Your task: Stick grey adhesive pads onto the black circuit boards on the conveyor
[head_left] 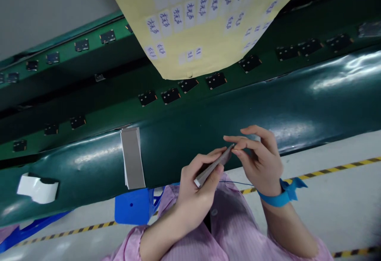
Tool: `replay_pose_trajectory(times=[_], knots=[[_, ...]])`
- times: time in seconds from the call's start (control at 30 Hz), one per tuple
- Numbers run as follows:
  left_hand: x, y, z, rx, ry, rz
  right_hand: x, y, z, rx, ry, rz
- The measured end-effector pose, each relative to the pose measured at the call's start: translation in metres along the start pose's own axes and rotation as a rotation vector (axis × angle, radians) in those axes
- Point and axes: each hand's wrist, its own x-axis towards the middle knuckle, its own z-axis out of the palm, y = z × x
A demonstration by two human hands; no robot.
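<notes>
My left hand is closed around a thin grey strip, held edge-on between thumb and fingers. My right hand pinches the strip's upper end with thumb and forefinger; the other fingers are stretched out. A blue wrist strap sits on my right wrist. Both hands hover over the near edge of the dark green bench. A stack of similar grey strips lies on the bench to the left of my hands.
A yellow sheet of small white labels hangs overhead. Several small black parts such as ride in rows on the green conveyor behind. A curled white piece lies at left. A blue stool stands below the bench edge.
</notes>
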Motion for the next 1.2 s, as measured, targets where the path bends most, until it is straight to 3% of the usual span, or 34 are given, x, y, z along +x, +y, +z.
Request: replay_pose_trajectory(times=[0.23,0.37,0.57,0.77,0.83,0.9,1.07,1.13,1.2], knots=[[-0.002,0.003,0.001,-0.027,0.001,0.052,0.001,-0.004,0.001,-0.035,0.114,-0.061],[-0.003,0.005,-0.001,0.035,0.019,0.082,0.004,-0.007,0.002,-0.025,0.065,-0.073],[-0.002,0.008,-0.006,0.121,0.072,-0.047,0.004,-0.015,0.001,-0.09,0.073,-0.092],[0.002,0.003,-0.011,0.124,0.082,-0.039,0.006,-0.022,-0.006,0.027,-0.251,0.106],[0.002,-0.002,-0.015,0.09,0.173,-0.024,0.005,-0.023,-0.008,0.055,-0.223,0.083],[0.002,-0.004,-0.02,0.003,0.216,-0.057,0.003,-0.023,-0.011,0.038,-0.135,-0.053],[-0.007,0.001,-0.029,-0.133,0.003,-0.311,-0.002,-0.028,-0.021,0.006,-0.117,-0.401],[-0.011,0.004,-0.03,-0.127,-0.139,-0.386,-0.007,-0.032,-0.024,-0.028,-0.12,-0.426],[-0.015,0.005,-0.031,-0.143,-0.215,-0.399,-0.014,-0.035,-0.024,-0.012,-0.132,-0.349]])
